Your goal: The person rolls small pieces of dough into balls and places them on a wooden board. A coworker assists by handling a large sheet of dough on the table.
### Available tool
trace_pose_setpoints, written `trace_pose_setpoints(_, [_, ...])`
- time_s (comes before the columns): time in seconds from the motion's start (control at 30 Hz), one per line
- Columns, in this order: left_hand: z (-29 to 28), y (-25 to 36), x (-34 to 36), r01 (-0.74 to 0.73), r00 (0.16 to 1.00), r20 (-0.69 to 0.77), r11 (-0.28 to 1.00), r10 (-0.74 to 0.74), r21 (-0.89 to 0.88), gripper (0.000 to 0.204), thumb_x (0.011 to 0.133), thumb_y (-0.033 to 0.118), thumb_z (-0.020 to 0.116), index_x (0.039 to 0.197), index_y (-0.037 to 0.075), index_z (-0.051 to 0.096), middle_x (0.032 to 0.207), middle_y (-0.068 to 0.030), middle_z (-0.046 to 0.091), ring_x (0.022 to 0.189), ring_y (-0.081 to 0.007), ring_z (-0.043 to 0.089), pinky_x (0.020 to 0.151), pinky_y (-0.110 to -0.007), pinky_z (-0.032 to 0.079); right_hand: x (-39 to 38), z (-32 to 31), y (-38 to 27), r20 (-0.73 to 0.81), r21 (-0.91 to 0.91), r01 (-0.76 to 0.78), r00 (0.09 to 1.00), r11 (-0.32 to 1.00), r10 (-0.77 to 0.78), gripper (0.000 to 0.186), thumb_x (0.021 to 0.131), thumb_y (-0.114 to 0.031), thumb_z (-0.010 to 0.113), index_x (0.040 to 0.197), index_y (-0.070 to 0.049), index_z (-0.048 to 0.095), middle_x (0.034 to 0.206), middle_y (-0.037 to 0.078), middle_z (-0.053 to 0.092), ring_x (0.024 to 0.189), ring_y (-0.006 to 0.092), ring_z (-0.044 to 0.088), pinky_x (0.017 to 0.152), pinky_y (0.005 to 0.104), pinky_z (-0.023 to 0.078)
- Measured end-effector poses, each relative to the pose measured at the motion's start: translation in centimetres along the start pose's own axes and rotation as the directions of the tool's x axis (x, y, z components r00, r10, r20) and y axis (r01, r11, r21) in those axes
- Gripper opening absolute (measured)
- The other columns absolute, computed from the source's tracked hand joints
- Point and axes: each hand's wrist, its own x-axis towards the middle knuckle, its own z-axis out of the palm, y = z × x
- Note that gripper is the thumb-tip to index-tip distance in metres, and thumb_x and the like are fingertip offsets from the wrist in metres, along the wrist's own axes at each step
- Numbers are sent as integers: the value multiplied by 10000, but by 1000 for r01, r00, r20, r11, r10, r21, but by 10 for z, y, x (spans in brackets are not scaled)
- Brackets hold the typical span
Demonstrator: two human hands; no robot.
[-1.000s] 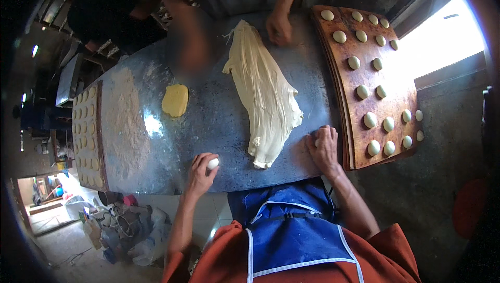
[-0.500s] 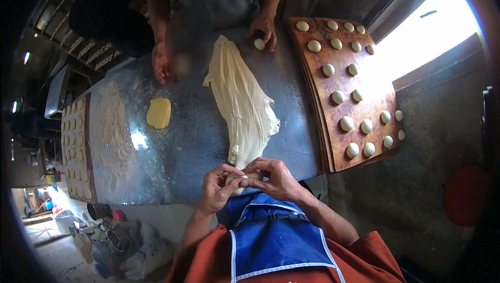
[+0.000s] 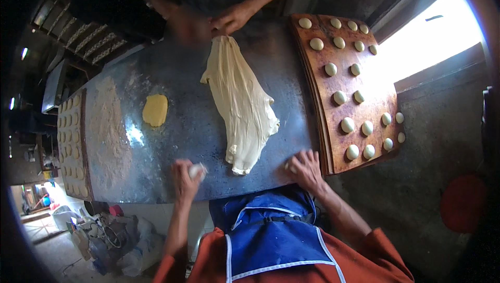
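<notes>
My left hand is curled round a pale dough ball near the table's front edge, a little blurred. Well to its right, my right hand cups another small dough piece against the metal table; the fingers partly cover it. Between my hands and farther off lies a long, stretched mass of pale dough, untouched by either hand. Its far end is by the hands of a co-worker across the table.
Brown boards with rows of dough balls lie at the right. A yellow flattened lump and scattered flour are on the table's left part. Another board of dough pieces stands at the far left.
My hands have parted from together at the dough's near end, each moving outward with a dough piece. The co-worker's hands have come together at the dough's far end.
</notes>
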Motion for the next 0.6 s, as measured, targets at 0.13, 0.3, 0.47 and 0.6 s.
trace_pose_setpoints(0.13, [63,53,53,382,893,-162,898,-420,-221,262,894,92,742,967,54,494,879,-152,527,868,-368,561,796,-483,446,75,35,-33,-254,-39,-242,941,969,225,424,870,-350,773,1043,-36,547,1008,185,529,976,383,509,851,523,394])
trace_pose_setpoints(0.3, [26,34,-4,-68,997,32,974,76,-216,246,917,80,708,985,51,473,963,-154,556,906,-358,582,805,-466,455,-2,58,7,-65,253,18,998,967,-1,305,817,-165,744,991,-31,531,935,177,523,906,380,525,799,511,425])
trace_pose_setpoints(0.47, [50,25,41,363,920,-57,896,-389,-254,300,899,75,740,1024,67,468,1002,-148,579,949,-352,588,856,-465,470,79,42,-30,-371,29,-129,919,991,131,280,785,-47,721,936,-36,485,869,154,499,798,371,508,698,492,387])
trace_pose_setpoints(0.6, [34,39,-1,114,994,37,952,-108,-283,291,908,74,737,1013,58,467,970,-152,563,911,-347,574,837,-451,473,13,55,-4,-193,271,-3,980,963,57,279,811,-33,710,988,-17,497,884,179,518,806,378,529,720,521,424])
